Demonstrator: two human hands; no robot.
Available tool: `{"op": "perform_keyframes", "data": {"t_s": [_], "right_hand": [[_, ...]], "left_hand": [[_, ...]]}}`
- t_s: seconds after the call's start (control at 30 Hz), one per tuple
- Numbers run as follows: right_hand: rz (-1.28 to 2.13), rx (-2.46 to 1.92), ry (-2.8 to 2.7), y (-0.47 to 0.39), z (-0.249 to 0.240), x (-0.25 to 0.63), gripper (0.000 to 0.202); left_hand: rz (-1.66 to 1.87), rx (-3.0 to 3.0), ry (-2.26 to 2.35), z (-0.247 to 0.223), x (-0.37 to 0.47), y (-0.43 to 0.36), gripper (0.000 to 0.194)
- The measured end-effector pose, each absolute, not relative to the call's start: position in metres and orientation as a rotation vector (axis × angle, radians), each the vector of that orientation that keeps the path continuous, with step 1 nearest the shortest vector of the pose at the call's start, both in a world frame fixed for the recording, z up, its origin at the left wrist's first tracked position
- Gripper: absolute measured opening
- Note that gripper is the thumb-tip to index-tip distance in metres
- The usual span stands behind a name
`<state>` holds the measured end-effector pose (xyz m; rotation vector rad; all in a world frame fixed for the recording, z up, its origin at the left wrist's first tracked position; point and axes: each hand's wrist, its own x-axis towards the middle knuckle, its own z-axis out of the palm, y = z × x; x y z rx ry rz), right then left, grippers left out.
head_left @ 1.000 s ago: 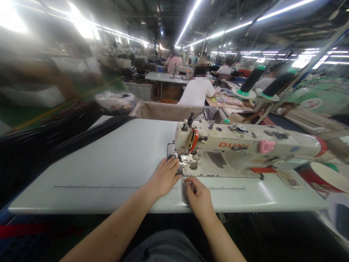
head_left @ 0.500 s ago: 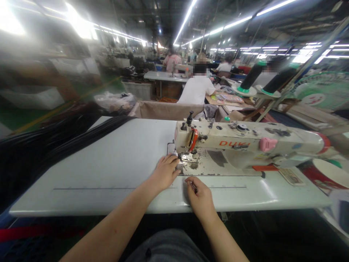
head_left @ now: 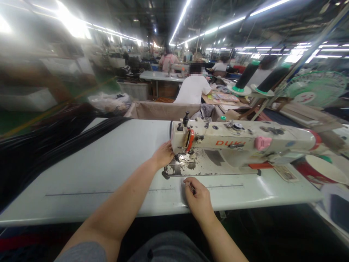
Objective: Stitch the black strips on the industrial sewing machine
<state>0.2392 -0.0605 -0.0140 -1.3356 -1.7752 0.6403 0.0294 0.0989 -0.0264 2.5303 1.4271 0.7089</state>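
Note:
My left hand (head_left: 163, 155) reaches in beside the needle end of a cream sewing machine (head_left: 229, 140). Its visible fingers are stretched out, though the machine's head covers some of the tips. Close to those fingers is the shiny presser foot area (head_left: 185, 157), above a worn metal bed (head_left: 201, 168). My right hand (head_left: 199, 196) rests on the pale tabletop (head_left: 114, 171), just in front of the bed. Its fingers are curled closed around a small, dark, metallic-looking thing, mostly hidden in the grip. No fabric shows under the foot.
Long black strips (head_left: 81, 140) lie across the table's left side. Beyond the machine stands a fabric-lined bin (head_left: 163, 110). Thread cones (head_left: 247, 76) and a green fan (head_left: 313, 89) are at right. A person in white (head_left: 192, 89) sits ahead.
My left hand has moved away from me, from the front of the presser foot to beside the machine's head, uncovering the bed's left corner. My right hand stays closed in place. The view has shifted slightly.

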Motion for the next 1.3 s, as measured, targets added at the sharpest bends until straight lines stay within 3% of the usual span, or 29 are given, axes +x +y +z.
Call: {"op": "perform_keyframes", "data": {"t_s": [0.8, 1.3], "right_hand": [[0.573, -1.294, -1.784, -0.060, -0.021, 0.239, 0.018], [0.571, -1.312, -1.791, -0.061, -0.017, 0.238, 0.019]], "left_hand": [[0.704, 2.323, 1.618, -0.007, 0.015, 0.073, 0.006], [0.793, 2.016, 1.729, -0.012, 0.038, 0.028, 0.013]]}}
